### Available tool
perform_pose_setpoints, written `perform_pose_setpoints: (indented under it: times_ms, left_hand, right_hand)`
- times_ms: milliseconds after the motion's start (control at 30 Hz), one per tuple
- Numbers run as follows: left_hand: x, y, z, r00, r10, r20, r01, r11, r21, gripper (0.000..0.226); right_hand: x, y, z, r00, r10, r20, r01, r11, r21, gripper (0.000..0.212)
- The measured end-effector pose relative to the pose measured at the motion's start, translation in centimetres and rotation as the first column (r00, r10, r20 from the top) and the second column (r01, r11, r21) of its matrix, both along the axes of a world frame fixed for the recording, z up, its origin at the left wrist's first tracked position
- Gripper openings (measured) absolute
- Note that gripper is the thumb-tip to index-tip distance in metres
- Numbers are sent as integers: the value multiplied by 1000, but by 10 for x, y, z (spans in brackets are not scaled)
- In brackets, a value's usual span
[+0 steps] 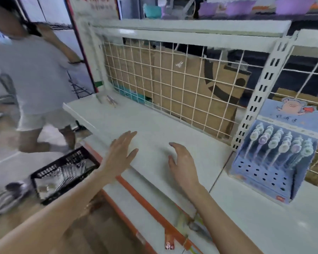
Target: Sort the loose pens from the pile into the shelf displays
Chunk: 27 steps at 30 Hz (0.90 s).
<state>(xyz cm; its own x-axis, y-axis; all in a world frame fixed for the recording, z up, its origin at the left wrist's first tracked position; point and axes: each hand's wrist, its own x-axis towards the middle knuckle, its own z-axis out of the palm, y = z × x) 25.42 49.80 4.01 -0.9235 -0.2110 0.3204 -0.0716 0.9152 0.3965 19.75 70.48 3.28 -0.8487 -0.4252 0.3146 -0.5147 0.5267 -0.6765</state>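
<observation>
Head view: both hands hover over the white shelf (154,125), holding nothing; left hand (120,153) flat with straight fingers, right hand (184,162) loosely curled. The blue pen display (270,173) stands right of the right hand, pens (281,143) upright in it

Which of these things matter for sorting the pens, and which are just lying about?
For the job:
- blue pen display, back rows filled, front holes empty
- white shelf
- left hand and right hand, both holding nothing

Just lying about:
- black basket on the floor
- cardboard boxes behind the wire grid
- small packet at the shelf's far end
</observation>
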Motion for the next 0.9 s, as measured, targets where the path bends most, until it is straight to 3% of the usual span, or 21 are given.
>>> perform_pose_setpoints:
  times_ms: [200, 667, 900]
  left_hand:
    - [19, -67, 4, 993, 117, -20, -117, 993, 8, 57]
    - [3, -258, -13, 999, 37, -38, -37, 999, 11, 56]
    - [-10, -308, -16, 996, 47, -76, -39, 995, 97, 56]
  right_hand:
    - [7, -67, 3, 994, 108, -11, -107, 990, 88, 47]
    - [-6, -267, -6, 995, 86, 48, -92, 986, 137, 46]
    - [-37, -323, -10, 993, 71, 95, -89, 974, 208, 46]
